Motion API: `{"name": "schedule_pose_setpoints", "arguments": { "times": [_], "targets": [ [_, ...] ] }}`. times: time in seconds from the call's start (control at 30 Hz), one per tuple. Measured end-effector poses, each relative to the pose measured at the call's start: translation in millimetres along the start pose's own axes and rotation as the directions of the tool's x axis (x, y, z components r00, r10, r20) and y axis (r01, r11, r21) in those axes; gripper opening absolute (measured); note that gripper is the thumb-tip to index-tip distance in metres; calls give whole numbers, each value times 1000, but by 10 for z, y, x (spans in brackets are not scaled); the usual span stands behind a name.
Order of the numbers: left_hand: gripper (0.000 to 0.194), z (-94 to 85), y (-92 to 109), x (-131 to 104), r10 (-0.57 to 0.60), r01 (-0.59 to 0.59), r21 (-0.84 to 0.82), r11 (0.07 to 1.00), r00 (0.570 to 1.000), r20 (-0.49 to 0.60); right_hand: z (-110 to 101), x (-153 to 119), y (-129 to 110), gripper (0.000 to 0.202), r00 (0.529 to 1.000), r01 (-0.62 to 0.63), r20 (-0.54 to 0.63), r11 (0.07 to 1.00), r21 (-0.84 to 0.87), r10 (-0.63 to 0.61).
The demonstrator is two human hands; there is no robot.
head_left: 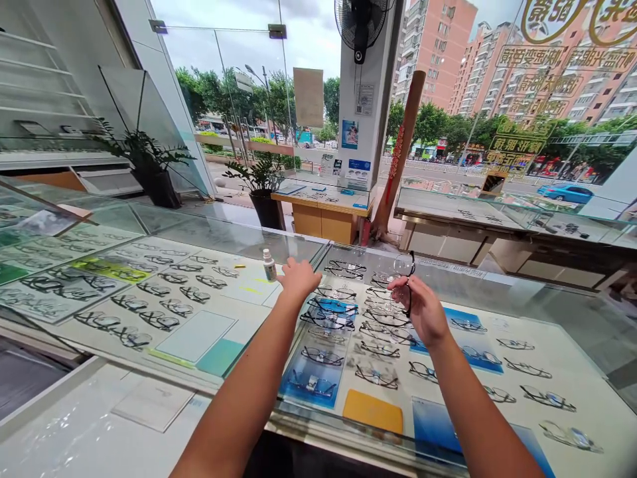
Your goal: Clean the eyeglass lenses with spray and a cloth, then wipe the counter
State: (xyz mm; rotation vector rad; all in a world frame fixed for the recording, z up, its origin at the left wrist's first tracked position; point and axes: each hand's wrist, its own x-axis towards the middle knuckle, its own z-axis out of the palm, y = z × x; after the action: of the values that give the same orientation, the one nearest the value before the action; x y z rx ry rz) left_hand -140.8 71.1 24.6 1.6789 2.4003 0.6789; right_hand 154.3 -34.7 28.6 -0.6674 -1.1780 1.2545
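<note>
One pair of eyeglasses [404,265] with a clear rounded lens and a thin dark rim is what I hold up in my right hand [423,309], fingertips pinching it above the glass counter [239,232]. I have my left hand [298,279] out over the same smooth glass, its fingers spread and gripping nothing, right beside a small white plastic bottle [269,267] with a narrow cap and a printed label; I can't tell whether they touch.

Under the pane I see rows of display glasses [377,377], mostly thin, dark-rimmed frames, some lying on glossy blue cards [323,372]. An orange rectangular pad [373,410] with rounded corners sits near the front edge, and a flat teal card [221,357] is off to the left. Below that, a shiny white surface [64,431] catches crinkled reflections.
</note>
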Motion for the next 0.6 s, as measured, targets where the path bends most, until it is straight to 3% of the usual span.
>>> {"name": "schedule_pose_setpoints", "arguments": {
  "times": [0.2,0.4,0.5,0.57,0.6],
  "targets": [
    [42,167,-190,171,-76,78,-17,997,995,68,13,-10,-5,24,1000,-10,10,1000,-16,10],
    [54,136,-283,271,-72,74,-80,994,997,27,25,-12,-17,23,1000,-12,-9,1000,-7,12],
    [43,60,-258,299,-38,9,-294,956,995,-95,17,-9,-22,24,1000,-16,-8,1000,-12,16],
    [36,0,-191,289,6,-100,-530,842,984,-177,10,-6,-22,25,1000,-8,-3,1000,-22,8],
    [35,-28,-138,267,35,-152,-655,740,981,-189,9,-3,-21,25,1000,-4,-3,1000,-20,4]
  ]
}}
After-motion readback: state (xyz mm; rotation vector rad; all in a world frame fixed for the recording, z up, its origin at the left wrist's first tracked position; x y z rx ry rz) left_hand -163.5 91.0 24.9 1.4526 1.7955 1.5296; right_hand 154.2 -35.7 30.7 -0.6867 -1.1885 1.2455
